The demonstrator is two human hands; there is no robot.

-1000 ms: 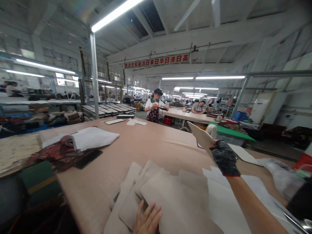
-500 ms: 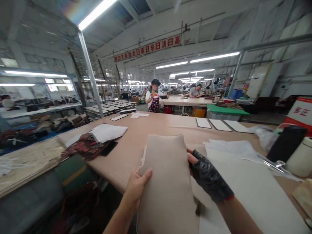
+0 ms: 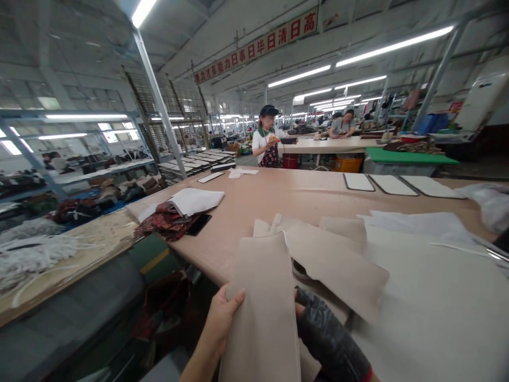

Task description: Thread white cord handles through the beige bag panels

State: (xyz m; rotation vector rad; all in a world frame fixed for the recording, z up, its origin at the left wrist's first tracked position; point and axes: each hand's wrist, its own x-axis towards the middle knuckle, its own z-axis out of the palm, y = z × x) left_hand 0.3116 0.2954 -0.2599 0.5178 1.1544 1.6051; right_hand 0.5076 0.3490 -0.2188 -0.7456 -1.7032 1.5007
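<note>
I hold a long beige fabric piece (image 3: 262, 302) upright in front of me, at the near edge of the tan worktable (image 3: 286, 196). My bare left hand (image 3: 220, 321) grips its left edge with the thumb on the front. My right hand (image 3: 324, 337), in a dark fingerless glove, grips its right edge. Behind the piece lies a loose pile of similar beige pieces (image 3: 338, 254) on the table. A large white sheet (image 3: 429, 297) covers the table to the right.
Three flat white panels with dark rims (image 3: 392, 184) lie at the table's far side. A folded white cloth on patterned fabric (image 3: 178, 212) sits at the left corner beside a dark phone (image 3: 198, 225). A person in an apron (image 3: 268, 143) stands beyond; another sits at a far table.
The beige piece has come lower and closer to me, both hands still on its edges. The pile of beige pieces behind it is now uncovered. My view has shifted left and down.
</note>
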